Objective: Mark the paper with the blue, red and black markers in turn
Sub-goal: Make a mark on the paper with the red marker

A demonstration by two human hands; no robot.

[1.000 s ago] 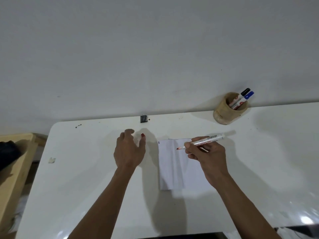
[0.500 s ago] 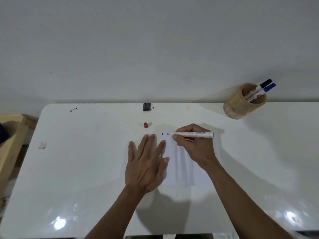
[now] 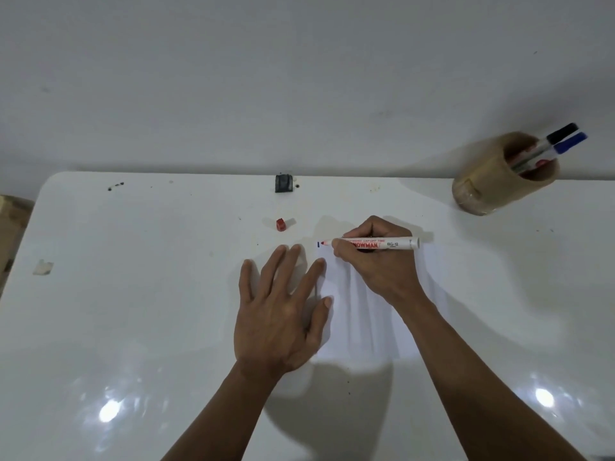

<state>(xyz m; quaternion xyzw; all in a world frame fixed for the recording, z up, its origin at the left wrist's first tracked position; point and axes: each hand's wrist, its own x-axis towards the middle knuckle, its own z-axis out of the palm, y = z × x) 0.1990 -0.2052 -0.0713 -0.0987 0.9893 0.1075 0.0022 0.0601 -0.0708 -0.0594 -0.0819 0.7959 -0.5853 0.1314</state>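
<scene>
A white creased paper (image 3: 362,321) lies on the white table (image 3: 149,294). My right hand (image 3: 376,261) grips the uncapped red marker (image 3: 382,243), its red tip touching the paper's top left corner beside a small blue mark (image 3: 318,244). My left hand (image 3: 283,307) lies flat with spread fingers, its thumb and forefinger resting on the paper's left edge. The red cap (image 3: 280,224) sits on the table beyond my left hand. The black marker (image 3: 562,133) and blue marker (image 3: 569,143) stand capped in a wooden cup (image 3: 482,191) at the back right.
A small black object (image 3: 283,183) lies at the table's back edge by the wall. A scrap of tape (image 3: 42,267) sticks near the left edge. A wooden piece (image 3: 10,227) stands beyond the table's left side.
My left hand put the red cap down and came flat onto the paper's left edge. My right hand lowered the red marker's tip to the paper's top left corner.
</scene>
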